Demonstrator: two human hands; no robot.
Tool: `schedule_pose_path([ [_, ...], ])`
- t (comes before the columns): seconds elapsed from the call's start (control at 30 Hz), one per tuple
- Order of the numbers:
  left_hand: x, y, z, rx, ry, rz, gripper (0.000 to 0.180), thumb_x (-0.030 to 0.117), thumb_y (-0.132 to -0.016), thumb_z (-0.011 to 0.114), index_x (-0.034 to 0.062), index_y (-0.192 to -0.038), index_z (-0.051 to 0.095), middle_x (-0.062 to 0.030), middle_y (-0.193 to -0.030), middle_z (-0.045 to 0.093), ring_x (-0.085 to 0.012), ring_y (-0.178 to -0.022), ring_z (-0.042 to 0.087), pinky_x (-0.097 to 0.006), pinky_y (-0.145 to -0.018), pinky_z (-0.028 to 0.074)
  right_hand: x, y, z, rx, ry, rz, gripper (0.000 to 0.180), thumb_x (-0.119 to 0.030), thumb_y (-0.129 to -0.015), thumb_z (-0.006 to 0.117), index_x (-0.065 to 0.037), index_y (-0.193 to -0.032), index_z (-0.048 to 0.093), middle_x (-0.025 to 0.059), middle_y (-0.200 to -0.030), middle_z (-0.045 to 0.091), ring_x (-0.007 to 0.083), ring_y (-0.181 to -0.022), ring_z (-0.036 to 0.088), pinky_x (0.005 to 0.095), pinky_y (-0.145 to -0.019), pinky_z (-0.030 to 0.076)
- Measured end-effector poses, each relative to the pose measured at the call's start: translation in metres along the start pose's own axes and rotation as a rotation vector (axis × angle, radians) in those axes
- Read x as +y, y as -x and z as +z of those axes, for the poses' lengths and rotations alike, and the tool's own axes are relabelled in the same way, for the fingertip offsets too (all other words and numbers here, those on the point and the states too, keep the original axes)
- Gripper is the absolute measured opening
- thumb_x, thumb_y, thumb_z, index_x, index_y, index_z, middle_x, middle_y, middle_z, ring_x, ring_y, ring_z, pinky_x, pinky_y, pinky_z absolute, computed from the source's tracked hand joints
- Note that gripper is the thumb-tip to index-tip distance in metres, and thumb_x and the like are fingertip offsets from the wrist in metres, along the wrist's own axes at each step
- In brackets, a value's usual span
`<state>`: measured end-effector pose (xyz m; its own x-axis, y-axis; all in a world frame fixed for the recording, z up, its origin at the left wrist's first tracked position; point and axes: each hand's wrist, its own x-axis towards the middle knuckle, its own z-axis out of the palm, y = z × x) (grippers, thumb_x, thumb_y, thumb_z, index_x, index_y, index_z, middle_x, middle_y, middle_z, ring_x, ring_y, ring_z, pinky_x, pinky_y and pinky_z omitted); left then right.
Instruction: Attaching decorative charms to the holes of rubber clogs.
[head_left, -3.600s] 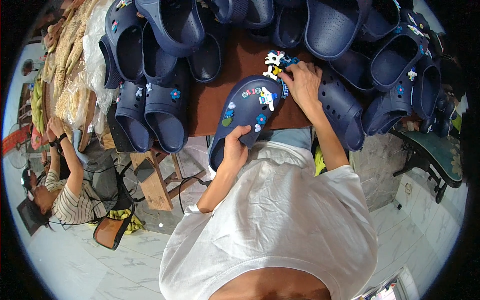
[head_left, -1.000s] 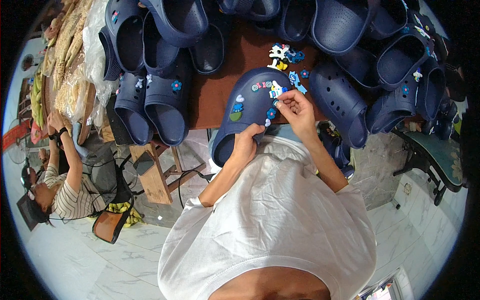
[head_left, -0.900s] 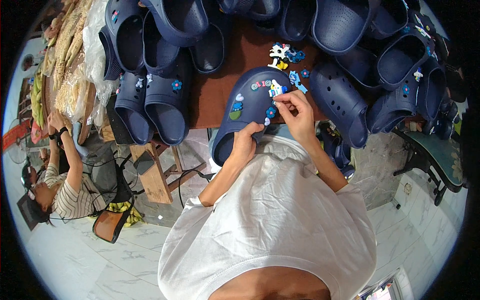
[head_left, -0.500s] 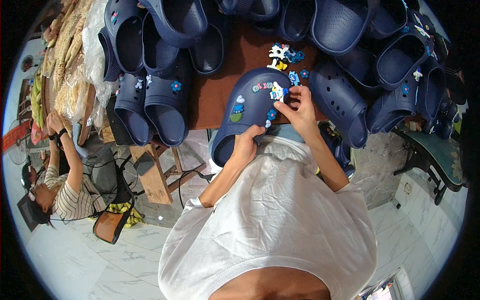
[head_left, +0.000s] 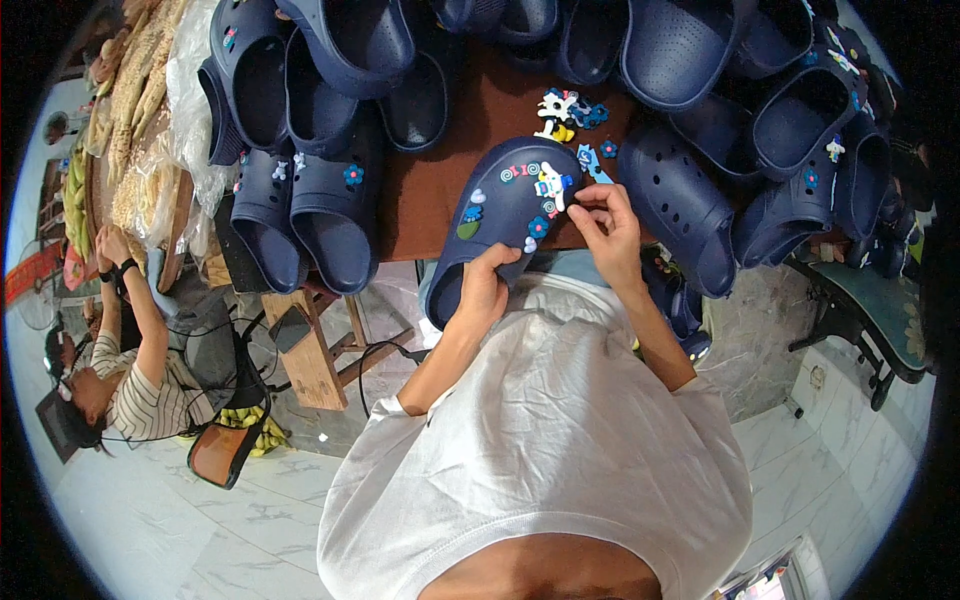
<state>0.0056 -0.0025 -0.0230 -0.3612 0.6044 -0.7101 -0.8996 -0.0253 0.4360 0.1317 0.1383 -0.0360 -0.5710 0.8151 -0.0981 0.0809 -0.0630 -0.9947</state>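
My left hand (head_left: 485,285) grips a navy blue clog (head_left: 500,205) at its opening, thumb on top. The clog lies tilted at the table's near edge, toe pointing away from me. Its upper carries several shoe charms: a white cartoon figure (head_left: 551,184), a blue flower (head_left: 538,227), pink-and-white candies (head_left: 520,173) and a blue figure on green (head_left: 470,220). My right hand (head_left: 608,228) is just right of the clog beside the white figure, thumb and fingertips pinched together. Whatever may be between those fingertips is too small to tell.
Loose charms (head_left: 570,110) lie on the brown tabletop (head_left: 480,95) beyond the clog. More navy clogs (head_left: 678,205) crowd the right, back and left (head_left: 333,210). A wooden stool (head_left: 305,350) stands below left. Another person (head_left: 150,360) sits at far left, hands at a heap of produce.
My right hand has drawn off the white figure charm, slightly right and down, fingers now pinched. The clog is turned a little in my left hand, whose thumb has shifted slightly left.
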Motion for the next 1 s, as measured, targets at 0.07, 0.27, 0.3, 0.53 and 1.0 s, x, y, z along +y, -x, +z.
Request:
schedule_pose_path([
  [0.07, 0.001, 0.001, 0.000, 0.009, -0.016, 0.015, 0.027, -0.003, -0.072, 0.059, -0.0022, -0.099, 0.061, -0.0079, -0.096, 0.065, -0.0195, -0.089, 0.062, -0.032, -0.086, 0.048, -0.018, 0.004, 0.000, -0.001, 0.166, -0.075, 0.017, -0.006, -0.085, 0.070, -0.002, -0.100, 0.063, 0.0061, -0.101, 0.057, 0.0149, -0.093, 0.058, 0.0252, -0.078, 0.048],
  [0.27, 0.001, 0.003, 0.006, -0.001, -0.007, 0.048, 0.026, -0.003, -0.073, 0.059, -0.0019, -0.099, 0.061, -0.0077, -0.096, 0.065, -0.0192, -0.090, 0.063, -0.032, -0.087, 0.049, -0.026, 0.007, 0.010, -0.012, 0.554, -0.339, 0.018, -0.008, -0.080, 0.073, -0.006, -0.098, 0.070, 0.0071, -0.093, 0.058, 0.0227, -0.088, 0.060, 0.0329, -0.077, 0.048],
  [0.3, 0.002, 0.003, 0.006, -0.013, 0.001, 0.052, 0.027, -0.005, -0.073, 0.059, -0.0017, -0.100, 0.061, -0.0067, -0.098, 0.065, -0.0180, -0.090, 0.062, -0.031, -0.086, 0.048, -0.024, 0.007, 0.012, -0.006, 0.599, -0.370, 0.018, -0.009, -0.080, 0.073, -0.007, -0.097, 0.070, 0.0070, -0.093, 0.058, 0.0239, -0.088, 0.059, 0.0349, -0.078, 0.047],
  [0.53, 0.000, 0.001, 0.002, -0.042, 0.002, 0.019, 0.024, -0.003, -0.076, 0.058, -0.0025, -0.099, 0.062, -0.0067, -0.097, 0.066, -0.0174, -0.089, 0.062, -0.030, -0.086, 0.048, -0.018, 0.004, 0.017, 0.008, 0.571, -0.374, 0.018, -0.010, -0.078, 0.074, -0.008, -0.096, 0.071, 0.0066, -0.094, 0.059, 0.0251, -0.088, 0.059, 0.0371, -0.078, 0.046],
  [1.0, -0.001, -0.006, 0.002, -0.011, -0.016, -0.012, 0.031, 0.001, -0.075, 0.054, -0.0058, -0.104, 0.060, -0.0121, -0.103, 0.066, -0.0235, -0.095, 0.065, -0.035, -0.091, 0.051, -0.022, 0.001, 0.017, 0.030, 0.493, -0.368, 0.015, -0.007, -0.074, 0.076, -0.005, -0.086, 0.067, 0.0074, -0.090, 0.058, 0.0264, -0.086, 0.059, 0.0371, -0.075, 0.048],
])
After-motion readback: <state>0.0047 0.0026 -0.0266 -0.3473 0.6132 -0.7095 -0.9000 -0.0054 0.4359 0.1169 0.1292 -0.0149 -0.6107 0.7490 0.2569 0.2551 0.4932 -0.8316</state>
